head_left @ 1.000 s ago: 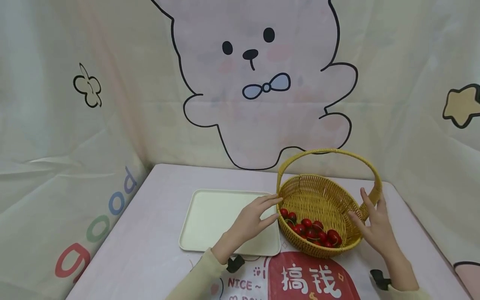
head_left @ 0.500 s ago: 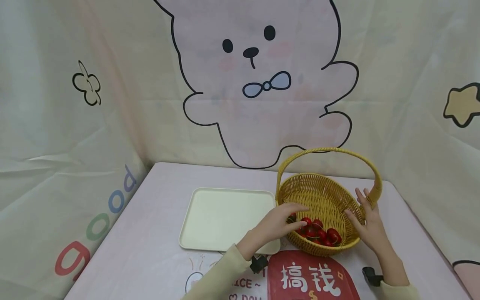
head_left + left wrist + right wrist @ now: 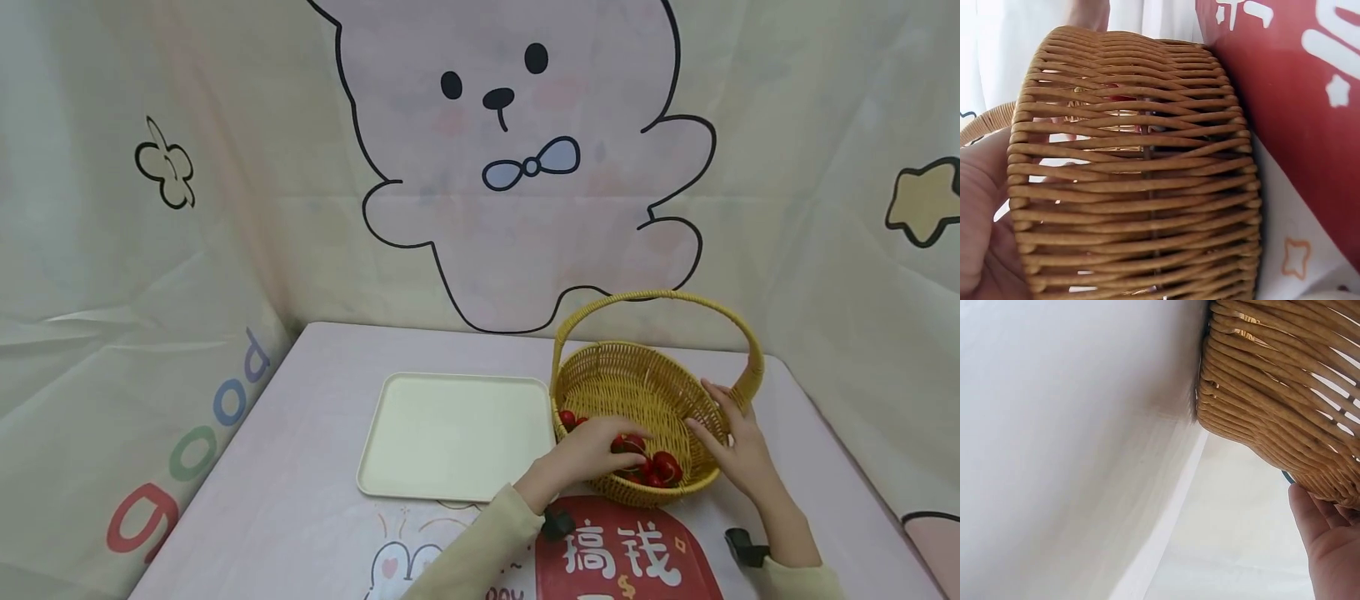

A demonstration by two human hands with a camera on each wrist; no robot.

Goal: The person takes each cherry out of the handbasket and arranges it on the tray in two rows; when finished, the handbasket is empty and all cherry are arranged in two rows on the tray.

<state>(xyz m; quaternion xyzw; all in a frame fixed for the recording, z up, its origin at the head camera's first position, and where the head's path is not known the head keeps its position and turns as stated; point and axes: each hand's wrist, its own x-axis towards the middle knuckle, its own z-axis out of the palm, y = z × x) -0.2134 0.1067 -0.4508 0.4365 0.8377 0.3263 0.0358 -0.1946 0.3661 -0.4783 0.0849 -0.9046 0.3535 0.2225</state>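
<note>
A round yellow wicker basket (image 3: 660,392) with a tall arched handle stands right of centre in the head view. Red cherries (image 3: 666,468) lie along its near inner side. My left hand (image 3: 588,454) reaches over the near left rim, its fingers stretched above the cherries and the thumb apart from them; part of the fruit is covered. In the left wrist view the woven wall (image 3: 1135,175) hides most of the fingers. My right hand (image 3: 742,454) holds the basket's right rim below the handle, thumb inside and fingers outside. Fingers (image 3: 1310,515) touch the outer weave in the right wrist view.
A shallow cream tray (image 3: 457,437) lies just left of the basket. The table (image 3: 255,500) has a pale cloth with a red printed patch (image 3: 622,550) in front. Printed fabric walls (image 3: 300,250) stand at the back and sides.
My left hand has moved right from the basket's left rim to over the cherries inside. My right hand has shifted slightly left along the right rim. Basket and tray have stayed put.
</note>
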